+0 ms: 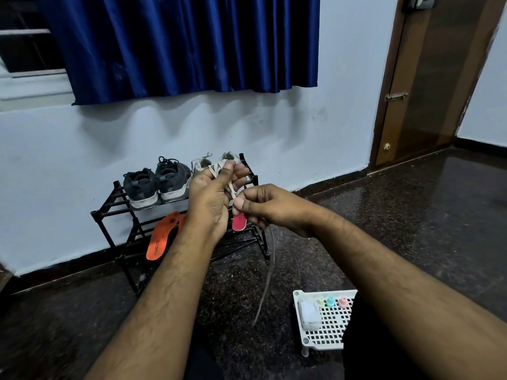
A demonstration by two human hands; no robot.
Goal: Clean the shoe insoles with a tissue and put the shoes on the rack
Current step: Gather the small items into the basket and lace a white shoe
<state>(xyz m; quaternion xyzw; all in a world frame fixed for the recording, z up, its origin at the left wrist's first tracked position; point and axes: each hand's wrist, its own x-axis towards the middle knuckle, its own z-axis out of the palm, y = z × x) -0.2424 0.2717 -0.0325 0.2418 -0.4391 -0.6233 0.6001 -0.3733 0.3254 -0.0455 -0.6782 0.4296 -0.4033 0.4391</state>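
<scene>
Your left hand curls its fingers around a pale shoelace, and your right hand pinches the same lace; its loose end hangs toward the floor. Behind your hands, the black rack stands against the wall, with 2 dark shoes and 2 light shoes on top and an orange insole leaning below. A white basket sits near your right forearm; open floor stretches rightward to the door.
</scene>
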